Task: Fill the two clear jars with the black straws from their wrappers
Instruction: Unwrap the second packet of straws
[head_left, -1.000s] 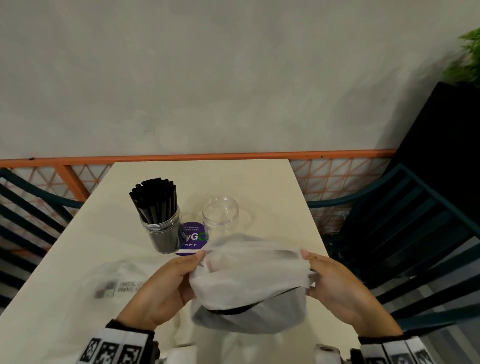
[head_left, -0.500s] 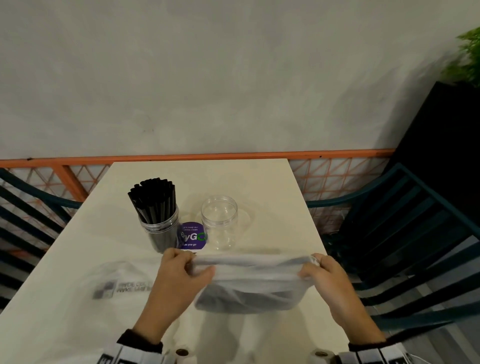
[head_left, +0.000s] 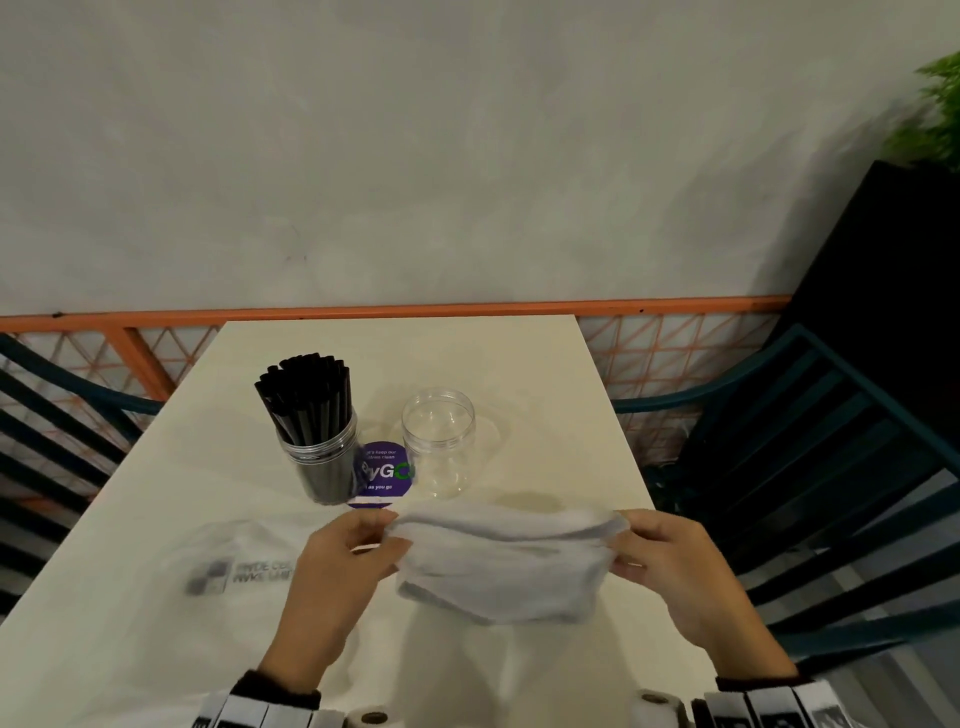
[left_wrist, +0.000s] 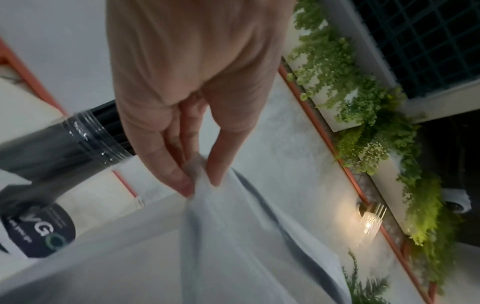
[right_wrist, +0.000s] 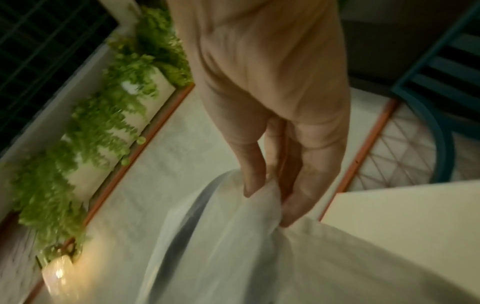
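A clear jar (head_left: 322, 457) packed with black straws (head_left: 306, 400) stands on the cream table (head_left: 467, 364); it shows too in the left wrist view as the jar (left_wrist: 85, 142). To its right stands an empty clear jar (head_left: 440, 447). Over the table's near half, both hands stretch a white translucent wrapper (head_left: 504, 561) between them. My left hand (head_left: 384, 535) pinches its left end, thumb and fingers closed on the wrapper (left_wrist: 233, 236). My right hand (head_left: 621, 540) pinches the right end of the wrapper (right_wrist: 233, 246). A dark edge shows through the film; its contents cannot be told.
A round purple sticker (head_left: 382, 473) lies between the jars. A flat empty wrapper (head_left: 228, 566) with grey print lies at the near left. Teal slatted chairs (head_left: 810, 467) flank the table, an orange rail (head_left: 415, 312) runs behind it, and a black planter (head_left: 893, 249) stands at right.
The wrapper, first bunched up high with a dark patch showing, has been lowered and pulled out flat and wide; both hands moved down and apart, still pinching its ends.
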